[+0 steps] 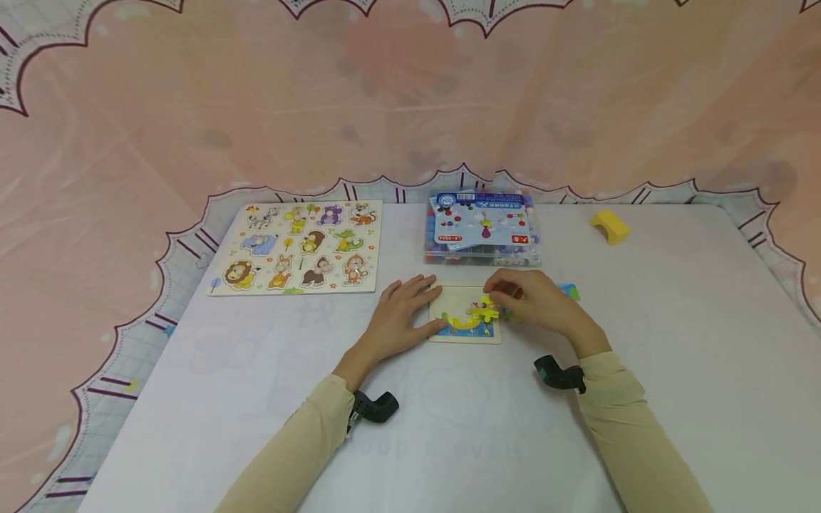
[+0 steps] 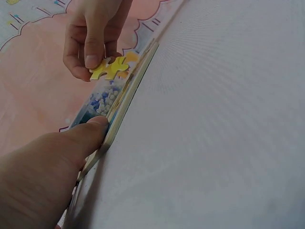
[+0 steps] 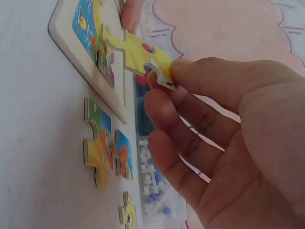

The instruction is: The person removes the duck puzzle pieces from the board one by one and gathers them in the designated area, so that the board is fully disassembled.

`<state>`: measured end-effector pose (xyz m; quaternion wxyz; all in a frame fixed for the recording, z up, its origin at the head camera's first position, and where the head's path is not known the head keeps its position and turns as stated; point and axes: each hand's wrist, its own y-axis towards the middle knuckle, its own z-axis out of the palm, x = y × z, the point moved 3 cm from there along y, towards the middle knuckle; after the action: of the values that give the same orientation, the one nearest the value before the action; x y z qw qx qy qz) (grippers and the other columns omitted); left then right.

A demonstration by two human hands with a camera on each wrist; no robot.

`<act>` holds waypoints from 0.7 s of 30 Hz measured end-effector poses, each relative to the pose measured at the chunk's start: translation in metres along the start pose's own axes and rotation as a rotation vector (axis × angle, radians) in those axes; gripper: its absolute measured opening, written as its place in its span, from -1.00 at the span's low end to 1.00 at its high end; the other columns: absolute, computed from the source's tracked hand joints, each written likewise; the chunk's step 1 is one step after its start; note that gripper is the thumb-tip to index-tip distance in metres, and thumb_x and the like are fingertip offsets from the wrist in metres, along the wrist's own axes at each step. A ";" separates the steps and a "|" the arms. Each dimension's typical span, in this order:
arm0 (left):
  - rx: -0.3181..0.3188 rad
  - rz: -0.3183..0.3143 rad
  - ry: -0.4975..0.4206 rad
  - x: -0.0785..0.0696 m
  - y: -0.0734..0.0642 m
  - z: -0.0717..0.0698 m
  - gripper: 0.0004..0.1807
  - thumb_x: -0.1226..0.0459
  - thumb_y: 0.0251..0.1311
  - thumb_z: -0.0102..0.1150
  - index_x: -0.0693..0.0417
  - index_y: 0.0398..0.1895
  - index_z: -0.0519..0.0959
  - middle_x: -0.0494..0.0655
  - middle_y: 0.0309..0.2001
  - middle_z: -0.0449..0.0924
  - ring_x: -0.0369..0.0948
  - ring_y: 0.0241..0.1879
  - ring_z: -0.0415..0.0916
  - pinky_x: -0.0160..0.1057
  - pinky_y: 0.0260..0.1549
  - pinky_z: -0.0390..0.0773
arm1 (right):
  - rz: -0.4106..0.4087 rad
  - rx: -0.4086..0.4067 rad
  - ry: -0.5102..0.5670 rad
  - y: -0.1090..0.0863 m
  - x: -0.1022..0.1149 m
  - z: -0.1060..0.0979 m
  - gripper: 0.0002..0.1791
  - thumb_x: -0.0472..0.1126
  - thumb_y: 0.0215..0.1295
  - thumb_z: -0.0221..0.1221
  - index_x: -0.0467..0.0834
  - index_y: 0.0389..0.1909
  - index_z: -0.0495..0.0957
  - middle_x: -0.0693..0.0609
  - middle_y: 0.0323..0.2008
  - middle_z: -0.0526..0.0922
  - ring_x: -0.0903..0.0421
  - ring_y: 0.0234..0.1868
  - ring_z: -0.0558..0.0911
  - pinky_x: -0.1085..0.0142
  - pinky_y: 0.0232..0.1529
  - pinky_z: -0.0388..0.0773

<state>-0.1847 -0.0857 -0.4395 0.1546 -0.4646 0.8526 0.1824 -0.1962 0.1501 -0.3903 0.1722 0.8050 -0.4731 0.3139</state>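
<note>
A small wooden jigsaw tray [image 1: 457, 299] lies in front of me, its lower part filled with blue and yellow picture pieces. My left hand [image 1: 403, 313] rests at its left side with fingers spread; in the left wrist view the thumb [image 2: 97, 125] presses on the tray's edge. My right hand [image 1: 537, 303] pinches a yellow jigsaw piece [image 3: 136, 53] between thumb and fingertips, above the tray's right part. Several loose jigsaw pieces [image 3: 98, 143] lie beside the tray, mostly hidden under the right hand in the head view.
An animal puzzle board [image 1: 298, 246] lies at the back left. Behind the tray sits a clear plastic box [image 1: 482, 221] of small parts with a blue label. A yellow arch block [image 1: 610, 226] stands at the back right, and a pink patterned cloth [image 1: 410, 107] hangs behind the table.
</note>
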 end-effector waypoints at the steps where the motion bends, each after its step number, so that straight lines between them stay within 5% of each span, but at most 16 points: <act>1: -0.001 0.000 0.000 0.000 0.000 0.000 -0.31 -0.12 0.15 0.17 -0.05 0.32 0.37 -0.11 0.41 0.23 -0.11 0.45 0.05 0.07 0.42 -0.04 | 0.001 0.002 0.000 0.000 -0.001 -0.001 -0.84 -0.20 0.32 0.14 -0.10 -0.12 0.58 0.07 -0.22 0.66 0.15 -0.22 0.55 0.27 -0.13 0.52; 21: -0.001 -0.005 0.006 0.000 -0.001 0.001 -0.31 -0.12 0.15 0.16 -0.05 0.31 0.38 -0.13 0.41 0.22 -0.12 0.46 0.04 0.05 0.42 -0.04 | 0.075 0.058 0.021 -0.013 -0.024 -0.018 -0.86 -0.18 0.32 0.14 -0.11 -0.15 0.54 0.04 -0.25 0.62 0.10 -0.17 0.53 0.18 -0.01 0.51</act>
<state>-0.1842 -0.0856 -0.4404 0.1522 -0.4672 0.8519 0.1813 -0.1995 0.1831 -0.3929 0.1419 0.7880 -0.4918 0.3421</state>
